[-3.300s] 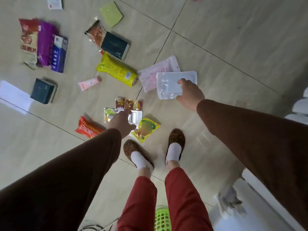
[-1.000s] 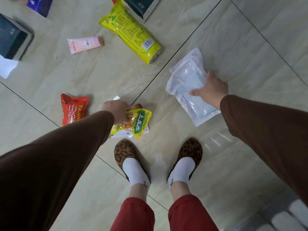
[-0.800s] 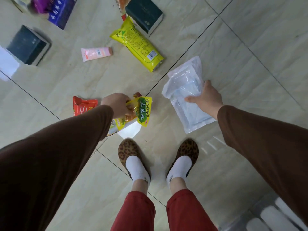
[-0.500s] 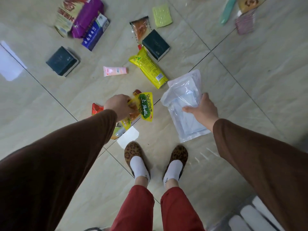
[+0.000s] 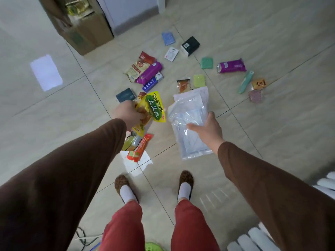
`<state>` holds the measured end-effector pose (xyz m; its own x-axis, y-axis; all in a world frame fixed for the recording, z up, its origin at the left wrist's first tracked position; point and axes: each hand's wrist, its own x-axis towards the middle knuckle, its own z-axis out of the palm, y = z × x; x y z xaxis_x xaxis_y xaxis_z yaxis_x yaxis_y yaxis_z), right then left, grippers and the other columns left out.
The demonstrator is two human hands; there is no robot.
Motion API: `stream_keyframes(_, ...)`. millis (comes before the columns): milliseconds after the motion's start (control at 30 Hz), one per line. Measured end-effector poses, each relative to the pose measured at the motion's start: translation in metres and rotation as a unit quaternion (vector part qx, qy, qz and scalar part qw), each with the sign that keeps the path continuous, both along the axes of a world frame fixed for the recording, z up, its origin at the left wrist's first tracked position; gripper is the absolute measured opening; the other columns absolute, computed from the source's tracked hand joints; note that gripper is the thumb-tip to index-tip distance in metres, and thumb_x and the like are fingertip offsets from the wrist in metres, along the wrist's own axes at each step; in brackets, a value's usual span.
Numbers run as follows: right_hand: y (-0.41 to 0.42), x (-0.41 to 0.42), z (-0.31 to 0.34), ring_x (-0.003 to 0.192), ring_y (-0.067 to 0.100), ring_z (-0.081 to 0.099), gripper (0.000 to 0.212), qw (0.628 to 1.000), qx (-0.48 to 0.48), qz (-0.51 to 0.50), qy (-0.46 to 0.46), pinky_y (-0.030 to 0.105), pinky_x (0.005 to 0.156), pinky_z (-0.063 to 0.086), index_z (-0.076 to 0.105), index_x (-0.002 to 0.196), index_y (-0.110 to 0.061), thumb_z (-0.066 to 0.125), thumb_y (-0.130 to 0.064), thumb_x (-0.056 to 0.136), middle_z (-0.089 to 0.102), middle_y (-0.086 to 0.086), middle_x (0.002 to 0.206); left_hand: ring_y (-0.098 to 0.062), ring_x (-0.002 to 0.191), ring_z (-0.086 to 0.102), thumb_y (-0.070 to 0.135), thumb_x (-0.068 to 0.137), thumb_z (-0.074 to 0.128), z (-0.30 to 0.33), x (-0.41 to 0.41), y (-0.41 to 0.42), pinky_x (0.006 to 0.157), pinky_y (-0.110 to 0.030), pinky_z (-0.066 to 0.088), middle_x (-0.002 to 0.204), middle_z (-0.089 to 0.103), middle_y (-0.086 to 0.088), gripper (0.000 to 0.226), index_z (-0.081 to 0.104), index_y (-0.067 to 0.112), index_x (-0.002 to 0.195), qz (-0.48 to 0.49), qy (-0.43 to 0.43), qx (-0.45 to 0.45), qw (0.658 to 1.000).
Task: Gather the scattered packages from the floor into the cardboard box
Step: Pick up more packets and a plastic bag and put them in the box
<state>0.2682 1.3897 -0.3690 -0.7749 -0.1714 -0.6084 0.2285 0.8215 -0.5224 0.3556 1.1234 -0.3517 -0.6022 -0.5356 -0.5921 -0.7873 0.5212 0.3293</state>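
My left hand [image 5: 127,114] grips a bunch of small snack packets, with a yellow-green packet [image 5: 154,107] on top and a red one [image 5: 140,148] hanging below. My right hand [image 5: 208,129] holds a stack of clear and white plastic pouches [image 5: 188,124]. Both are lifted above the floor. The open cardboard box [image 5: 85,28] stands at the far upper left. Several packages lie on the tiles between me and it: a red-and-cream bag [image 5: 139,67], a purple pack [image 5: 149,73], a dark box [image 5: 126,95], a black box [image 5: 190,45], another purple pack [image 5: 232,66].
A white door or cabinet [image 5: 130,11] stands behind the box. My feet in leopard slippers [image 5: 123,183] are on the tiles below the hands. A white radiator-like object [image 5: 253,238] sits at the lower right, a green basket [image 5: 154,247] and cables at the bottom edge.
I have straightened up and the view has tilted forward, bringing the cardboard box into sight. Both hands have risen from the floor with their packets and pouches.
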Motion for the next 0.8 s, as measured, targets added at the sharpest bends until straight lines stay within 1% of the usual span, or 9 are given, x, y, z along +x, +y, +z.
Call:
stream_keyframes(133,-0.076,0.021,0.054,0.124,0.032,0.056,0.078,1.0,-0.023,0.005,0.012,0.046,0.103,0.047,0.043,0.126,-0.014,0.083,-0.054,0.073,0.058,0.006,0.136,-0.025,0.062,0.073,0.028,0.08,0.072,0.062,0.031,-0.067,0.062,-0.042,0.065,0.075,0.074,-0.003,0.01,0.07,0.02,0.086,0.048,0.026,0.014,0.998)
stream_keyframes(267,-0.162,0.057,0.092,0.123,0.03,0.057,0.086,0.999,-0.032,0.001,0.024,0.045,0.103,0.049,0.042,0.131,-0.011,0.084,-0.054,0.07,0.058,0.007,0.136,-0.026,0.063,0.073,0.028,0.079,0.07,0.102,0.077,-0.152,0.06,-0.044,0.064,0.077,0.073,-0.005,0.015,0.07,0.018,0.089,0.05,0.039,0.016,0.998)
stream_keyframes(367,-0.227,0.089,0.116,0.116,0.028,0.059,0.078,0.999,-0.026,0.007,0.019,0.041,0.096,0.051,0.042,0.129,-0.015,0.083,-0.052,0.073,0.059,0.004,0.129,-0.028,0.061,0.073,0.028,0.079,0.072,0.123,0.109,-0.218,0.053,-0.046,0.063,0.077,0.073,-0.008,0.014,0.07,0.017,0.088,0.07,0.061,0.039,0.995)
stream_keyframes(433,-0.27,0.11,0.13,0.115,0.029,0.06,0.078,0.999,-0.02,0.01,0.028,0.046,0.098,0.051,0.042,0.128,-0.016,0.082,-0.054,0.073,0.06,0.003,0.125,-0.028,0.063,0.074,0.028,0.079,0.075,0.137,0.128,-0.261,0.051,-0.047,0.063,0.079,0.074,-0.008,0.016,0.07,0.018,0.09,0.086,0.071,0.051,0.992)
stream_keyframes(533,-0.331,0.131,0.149,0.113,0.031,0.062,0.073,0.999,-0.022,0.012,0.036,0.051,0.099,0.05,0.043,0.12,-0.016,0.083,-0.053,0.071,0.059,0.0,0.116,-0.028,0.062,0.074,0.031,0.079,0.078,0.157,0.148,-0.325,0.051,-0.048,0.062,0.078,0.074,-0.007,0.018,0.07,0.02,0.09,0.103,0.079,0.062,0.99)
stream_keyframes(600,-0.372,0.137,0.158,0.114,0.032,0.062,0.072,0.999,-0.022,0.016,0.034,0.052,0.101,0.049,0.042,0.119,-0.018,0.082,-0.055,0.071,0.061,0.001,0.121,-0.028,0.061,0.074,0.032,0.078,0.078,0.166,0.153,-0.367,0.051,-0.049,0.063,0.078,0.075,-0.007,0.018,0.07,0.02,0.09,0.107,0.084,0.061,0.989)
stream_keyframes(667,-0.412,0.136,0.165,0.12,0.033,0.06,0.077,0.999,-0.018,0.03,0.04,0.053,0.103,0.047,0.041,0.124,-0.017,0.08,-0.058,0.072,0.061,0.004,0.13,-0.028,0.06,0.074,0.033,0.078,0.078,0.172,0.153,-0.408,0.054,-0.048,0.063,0.076,0.075,-0.006,0.018,0.07,0.02,0.088,0.108,0.088,0.051,0.989)
stream_keyframes(733,-0.454,0.13,0.168,0.122,0.034,0.059,0.08,0.998,-0.012,0.038,0.047,0.05,0.104,0.047,0.039,0.13,-0.015,0.079,-0.058,0.074,0.059,0.006,0.136,-0.027,0.06,0.074,0.034,0.078,0.077,0.175,0.148,-0.449,0.057,-0.047,0.064,0.075,0.075,-0.003,0.018,0.07,0.021,0.087,0.101,0.088,0.038,0.99)
stream_keyframes(800,-0.495,0.119,0.168,0.122,0.033,0.059,0.079,0.998,-0.01,0.036,0.052,0.044,0.101,0.048,0.039,0.131,-0.014,0.079,-0.055,0.077,0.058,0.006,0.137,-0.026,0.06,0.074,0.034,0.077,0.077,0.176,0.139,-0.489,0.06,-0.046,0.064,0.074,0.075,-0.002,0.018,0.07,0.021,0.087,0.092,0.087,0.03,0.992)
